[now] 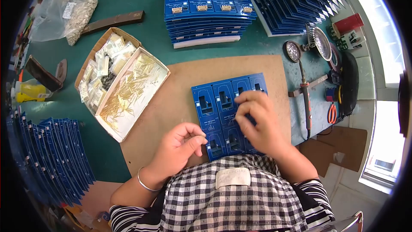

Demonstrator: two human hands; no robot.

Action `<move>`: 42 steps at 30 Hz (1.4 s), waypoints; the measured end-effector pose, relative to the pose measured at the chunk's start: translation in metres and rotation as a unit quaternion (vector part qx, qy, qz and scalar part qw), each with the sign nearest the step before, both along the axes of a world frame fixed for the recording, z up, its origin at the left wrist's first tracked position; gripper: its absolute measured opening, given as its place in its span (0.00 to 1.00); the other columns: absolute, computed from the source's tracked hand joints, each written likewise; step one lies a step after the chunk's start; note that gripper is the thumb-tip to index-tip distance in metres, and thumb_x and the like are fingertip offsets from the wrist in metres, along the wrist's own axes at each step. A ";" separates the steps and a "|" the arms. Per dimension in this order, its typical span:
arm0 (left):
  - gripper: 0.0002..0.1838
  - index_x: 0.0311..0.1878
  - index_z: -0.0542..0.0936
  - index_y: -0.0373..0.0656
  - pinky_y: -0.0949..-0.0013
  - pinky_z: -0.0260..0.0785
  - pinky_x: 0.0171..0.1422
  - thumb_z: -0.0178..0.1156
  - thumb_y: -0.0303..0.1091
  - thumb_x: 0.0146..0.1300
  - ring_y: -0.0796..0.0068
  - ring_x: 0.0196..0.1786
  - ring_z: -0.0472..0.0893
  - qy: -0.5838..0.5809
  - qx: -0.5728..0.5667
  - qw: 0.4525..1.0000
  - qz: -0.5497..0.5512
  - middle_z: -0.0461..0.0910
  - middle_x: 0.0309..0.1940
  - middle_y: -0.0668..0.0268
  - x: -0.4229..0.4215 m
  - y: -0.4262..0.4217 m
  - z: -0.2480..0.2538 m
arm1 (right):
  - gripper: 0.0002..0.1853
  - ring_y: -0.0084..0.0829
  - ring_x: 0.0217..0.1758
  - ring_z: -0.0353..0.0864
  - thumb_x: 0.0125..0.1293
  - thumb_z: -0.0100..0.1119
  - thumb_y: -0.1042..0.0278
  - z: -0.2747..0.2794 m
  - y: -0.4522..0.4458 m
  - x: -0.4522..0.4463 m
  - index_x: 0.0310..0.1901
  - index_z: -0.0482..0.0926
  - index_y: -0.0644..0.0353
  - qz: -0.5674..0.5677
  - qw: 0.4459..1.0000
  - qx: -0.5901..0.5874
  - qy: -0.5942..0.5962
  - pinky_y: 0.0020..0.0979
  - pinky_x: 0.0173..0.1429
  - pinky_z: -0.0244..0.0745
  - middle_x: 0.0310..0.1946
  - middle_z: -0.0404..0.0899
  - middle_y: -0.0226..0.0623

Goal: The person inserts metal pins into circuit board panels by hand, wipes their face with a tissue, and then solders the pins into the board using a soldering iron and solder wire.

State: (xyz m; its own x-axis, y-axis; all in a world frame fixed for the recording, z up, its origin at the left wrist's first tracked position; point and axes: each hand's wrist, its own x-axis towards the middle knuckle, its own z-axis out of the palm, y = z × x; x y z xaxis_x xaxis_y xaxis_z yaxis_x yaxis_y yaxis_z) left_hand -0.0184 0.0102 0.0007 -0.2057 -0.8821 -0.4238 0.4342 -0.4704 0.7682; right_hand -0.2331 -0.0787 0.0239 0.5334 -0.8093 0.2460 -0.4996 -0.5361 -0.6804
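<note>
A blue circuit board panel (218, 119) with several repeated sections lies on a brown board in front of me, its right part covered by my hand. At the panel's left edge, my left hand (183, 146) is closed, thumb and fingertips pinched together; anything between them is too small to name. Over the panel's right half, my right hand (259, 122) is curled, with thumb and fingers brought close together. Whether it holds a small part cannot be made out. Left of the panel is a cardboard box lid (156, 66) with loose thin brass-coloured pins (124, 96).
Stacked blue panels (208, 28) stand at the back, with more leaning panels (296, 4) behind right and at left (56, 159). A soldering iron (307, 107), a solder tin (293, 51) and orange-handled scissors (331, 114) lie right. Small bags (103, 64) fill a box.
</note>
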 end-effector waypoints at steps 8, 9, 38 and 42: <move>0.08 0.47 0.76 0.36 0.78 0.72 0.38 0.58 0.23 0.65 0.78 0.33 0.79 0.045 0.002 0.998 0.050 0.80 0.36 0.62 0.006 -0.001 0.003 | 0.06 0.39 0.50 0.72 0.54 0.61 0.77 -0.002 -0.012 0.002 0.33 0.76 0.57 -0.016 0.998 0.043 0.038 0.38 0.56 0.62 0.46 0.76 0.36; 0.08 0.47 0.76 0.37 0.80 0.71 0.35 0.59 0.23 0.65 0.77 0.32 0.80 0.046 0.001 0.997 0.057 0.80 0.36 0.61 0.005 -0.002 0.004 | 0.06 0.40 0.50 0.72 0.54 0.60 0.77 -0.003 -0.011 -0.001 0.33 0.76 0.57 -0.018 0.999 0.042 0.029 0.38 0.56 0.62 0.46 0.76 0.36; 0.09 0.48 0.76 0.35 0.73 0.76 0.43 0.58 0.21 0.65 0.73 0.37 0.83 -0.032 -0.039 0.998 0.023 0.81 0.39 0.59 -0.020 0.022 0.003 | 0.07 0.42 0.57 0.66 0.49 0.62 0.74 -0.013 0.051 -0.053 0.31 0.76 0.54 -0.134 0.987 -0.009 0.088 0.43 0.61 0.56 0.50 0.74 0.33; 0.09 0.49 0.76 0.34 0.72 0.76 0.44 0.58 0.21 0.65 0.73 0.37 0.83 -0.042 -0.038 0.998 0.022 0.80 0.39 0.59 -0.020 0.025 -0.001 | 0.07 0.42 0.59 0.66 0.49 0.62 0.74 -0.017 0.052 -0.051 0.31 0.76 0.54 -0.143 0.985 -0.020 0.099 0.44 0.61 0.55 0.50 0.75 0.33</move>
State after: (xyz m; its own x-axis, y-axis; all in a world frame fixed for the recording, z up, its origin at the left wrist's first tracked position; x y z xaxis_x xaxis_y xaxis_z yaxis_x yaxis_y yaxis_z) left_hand -0.0387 0.0351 -0.0005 -0.1329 -0.9196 -0.3696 0.3854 -0.3915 0.8356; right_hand -0.2839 -0.0271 0.0074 0.3257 -0.9254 0.1940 -0.7550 -0.3780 -0.5358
